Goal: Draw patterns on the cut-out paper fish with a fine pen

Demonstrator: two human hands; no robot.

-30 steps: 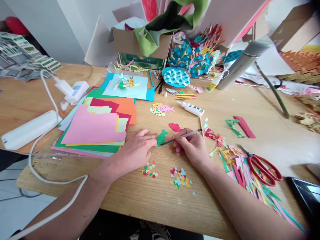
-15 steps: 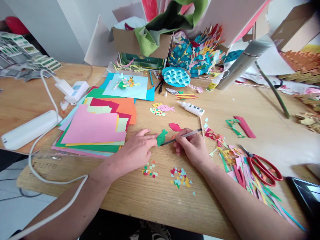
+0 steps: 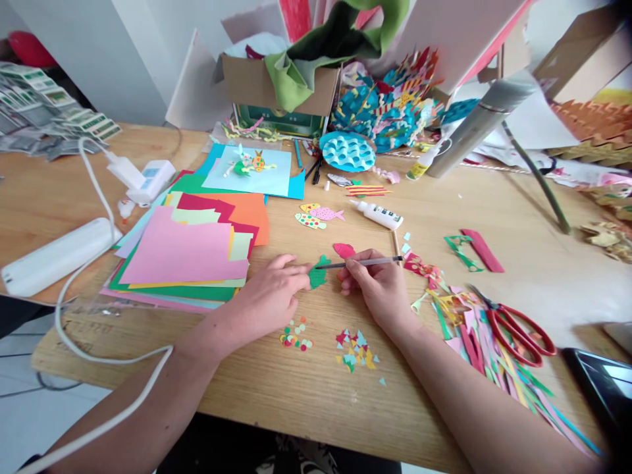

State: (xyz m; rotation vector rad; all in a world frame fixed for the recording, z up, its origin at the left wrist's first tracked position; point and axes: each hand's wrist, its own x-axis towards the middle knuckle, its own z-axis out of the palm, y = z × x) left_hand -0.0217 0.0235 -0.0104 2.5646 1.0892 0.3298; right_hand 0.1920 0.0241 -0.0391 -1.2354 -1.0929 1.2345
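- Head view: the green fish (image 3: 320, 278) lies flat on the desk (image 3: 237, 388), between the two hands.
- Left hand (image 3: 279, 286), at the fish's 9 o'clock, is spread palm down and grasps nothing; its fingertips rest at the fish's near-left edge.
- Right hand (image 3: 375, 286), at 3 o'clock, pinches a pen (image 3: 379, 261) between thumb and fingers. The pen's tip points to 9 o'clock and sits over the fish; whether it touches is too small to tell.
- Red fish (image 3: 344, 250): at 2 o'clock from the green one, just beside the right hand.
- Pink fish (image 3: 326, 214): at 12 o'clock, next to a spotted fish (image 3: 310, 221).
- Glue bottle (image 3: 381, 215): on its side at 2 o'clock, beyond the red fish.
- Paper dots (image 3: 296, 341): near, at 7 o'clock; paper triangles (image 3: 363, 352) at 5 o'clock.
- Paper stack (image 3: 182, 250): at 9 o'clock, beyond the left hand.
- Scissors (image 3: 500, 307): well apart, between 3 and 4 o'clock, by paper strips (image 3: 474, 345).
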